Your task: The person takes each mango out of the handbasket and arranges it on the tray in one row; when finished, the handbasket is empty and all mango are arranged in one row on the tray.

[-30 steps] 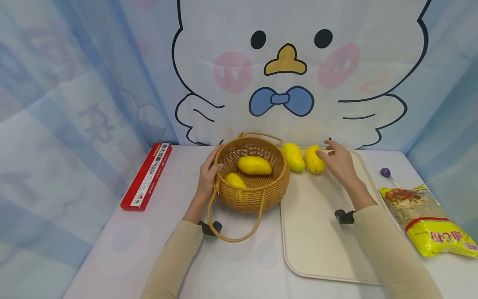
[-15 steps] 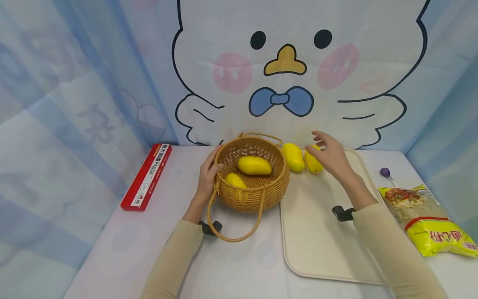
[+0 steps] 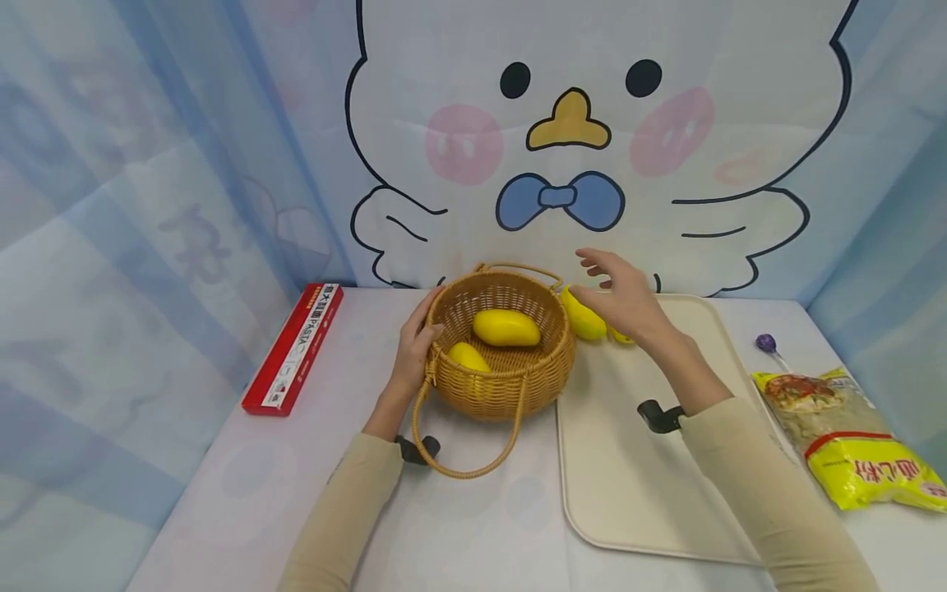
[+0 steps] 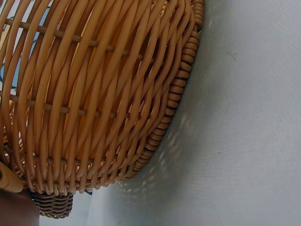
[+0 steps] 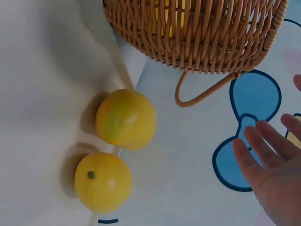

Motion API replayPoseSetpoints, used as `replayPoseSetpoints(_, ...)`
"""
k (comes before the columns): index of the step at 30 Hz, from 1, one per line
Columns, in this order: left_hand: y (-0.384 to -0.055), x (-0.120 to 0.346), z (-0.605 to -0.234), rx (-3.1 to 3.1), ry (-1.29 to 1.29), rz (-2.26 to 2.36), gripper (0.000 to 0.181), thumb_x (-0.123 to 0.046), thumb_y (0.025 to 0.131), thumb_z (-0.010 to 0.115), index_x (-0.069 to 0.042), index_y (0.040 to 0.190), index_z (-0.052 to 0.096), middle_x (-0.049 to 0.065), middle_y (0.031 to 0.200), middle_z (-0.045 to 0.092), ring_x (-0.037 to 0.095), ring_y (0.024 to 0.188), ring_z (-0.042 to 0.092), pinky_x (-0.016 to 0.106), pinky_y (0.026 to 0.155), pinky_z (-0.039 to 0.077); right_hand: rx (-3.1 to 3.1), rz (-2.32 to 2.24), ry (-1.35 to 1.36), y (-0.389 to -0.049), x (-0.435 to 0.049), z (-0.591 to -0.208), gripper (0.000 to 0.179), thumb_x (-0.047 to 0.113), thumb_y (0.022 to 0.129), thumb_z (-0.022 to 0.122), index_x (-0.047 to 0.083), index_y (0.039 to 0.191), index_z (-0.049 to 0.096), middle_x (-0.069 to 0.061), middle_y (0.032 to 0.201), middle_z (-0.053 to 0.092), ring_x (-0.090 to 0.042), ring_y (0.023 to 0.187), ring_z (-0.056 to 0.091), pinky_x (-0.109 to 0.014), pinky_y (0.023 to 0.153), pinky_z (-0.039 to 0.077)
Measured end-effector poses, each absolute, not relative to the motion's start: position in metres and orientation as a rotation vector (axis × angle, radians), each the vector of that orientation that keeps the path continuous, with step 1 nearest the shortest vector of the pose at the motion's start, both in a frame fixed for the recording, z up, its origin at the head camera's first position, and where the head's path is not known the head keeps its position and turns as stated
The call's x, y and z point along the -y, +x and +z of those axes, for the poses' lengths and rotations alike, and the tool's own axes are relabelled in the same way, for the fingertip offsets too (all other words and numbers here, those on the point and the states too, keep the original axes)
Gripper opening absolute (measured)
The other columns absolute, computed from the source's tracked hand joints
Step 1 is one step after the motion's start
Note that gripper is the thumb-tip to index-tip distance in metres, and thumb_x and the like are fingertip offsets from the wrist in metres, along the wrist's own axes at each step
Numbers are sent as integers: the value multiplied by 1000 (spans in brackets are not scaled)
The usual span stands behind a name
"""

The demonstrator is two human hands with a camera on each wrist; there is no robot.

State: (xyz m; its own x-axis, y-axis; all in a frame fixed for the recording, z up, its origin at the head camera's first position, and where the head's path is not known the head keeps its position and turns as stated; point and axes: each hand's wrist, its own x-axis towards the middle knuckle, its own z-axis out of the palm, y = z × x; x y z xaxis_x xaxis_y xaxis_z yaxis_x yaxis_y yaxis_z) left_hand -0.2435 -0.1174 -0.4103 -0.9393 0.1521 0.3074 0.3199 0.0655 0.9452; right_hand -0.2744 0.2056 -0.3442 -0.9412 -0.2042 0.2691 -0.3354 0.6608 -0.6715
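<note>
A round wicker basket (image 3: pixel 510 399) with two loop handles holds two yellow mangoes, one lying across its middle (image 3: pixel 506 327) and the other at its near left side (image 3: pixel 468 357). My left hand (image 3: pixel 411 349) grips the basket's left side, thumb near the rim; the left wrist view shows mostly the woven wall (image 4: pixel 94 94). Just right of the basket, two more mangoes lie on the beige tray: the left mango (image 5: pixel 126 119) and the right mango (image 5: pixel 103 182). My right hand (image 3: pixel 625 300) hovers over them, fingers spread and holding nothing, partly hiding both in the head view.
The beige tray (image 3: pixel 629 477) lies right of the basket. Beyond its right edge are a purple lollipop (image 3: pixel 766 343) and a yellow bag of pasta (image 3: pixel 851 444). A red pasta box (image 3: pixel 293 349) lies at the left. A printed curtain (image 3: pixel 577 238) stands behind the table.
My right hand has moved left and slightly up, from beside the right mango to above the left one, near the basket. The left hand and basket stay in place.
</note>
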Motion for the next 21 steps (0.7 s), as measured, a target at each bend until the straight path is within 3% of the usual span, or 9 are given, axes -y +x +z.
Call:
replayPoseSetpoints(4,-244,118,-410,2209,-490,-2007,63,-10,94,41,-14,156,33,9,164,29,24,151,28,47,123,26,2704,1122,544,-271,-191,-337,60,25,92,65,12,148,47,-15,142,54,-31,128,51,-51,106,44)
replayPoseSetpoints(10,-245,119,-409,2227,-508,-1987,64,-9,93,40,-11,156,31,11,163,29,27,151,28,49,122,27,2731,1053,743,-267,-170,-330,58,21,92,66,10,146,48,-14,142,55,-33,127,52,-51,106,44)
replayPoseSetpoints(21,-246,121,-407,2278,-545,-1933,66,-9,92,39,-13,157,30,13,164,26,29,152,26,53,121,27,2852,981,909,-273,-140,-338,60,27,90,67,10,145,50,-11,146,53,-31,134,50,-51,111,42)
